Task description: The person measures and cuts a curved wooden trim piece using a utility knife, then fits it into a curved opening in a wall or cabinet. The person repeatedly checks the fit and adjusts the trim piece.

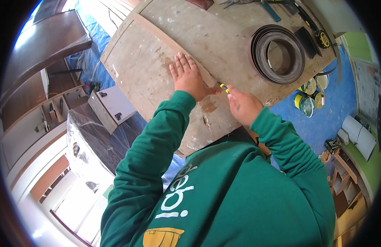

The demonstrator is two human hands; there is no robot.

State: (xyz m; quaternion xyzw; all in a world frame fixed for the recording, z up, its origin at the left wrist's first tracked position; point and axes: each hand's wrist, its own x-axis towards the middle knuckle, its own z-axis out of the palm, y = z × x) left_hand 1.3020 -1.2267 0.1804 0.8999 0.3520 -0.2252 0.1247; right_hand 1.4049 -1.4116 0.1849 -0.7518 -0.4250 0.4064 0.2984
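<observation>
A long, narrow light-brown strip (157, 34) lies slantwise across the worn wooden worktable (137, 61). My left hand (188, 78) is laid flat over it, palm down, the thumb stretched toward its near end. In my right hand (245, 106) is a yellow-and-black utility knife (224, 88), its tip pointing at the strip close to my left thumb. Whether the blade touches the strip is too small to tell. To the right of the hands rests a coiled roll of dark brown edge banding (256, 53).
A tape measure (322, 39), pliers (231, 3) and other tools lie along the table's far right. Paint buckets (308, 103) stand on blue floor sheeting (336, 113) to the right. At left are a plastic-wrapped piece of furniture (93, 140) and a white cabinet (112, 105).
</observation>
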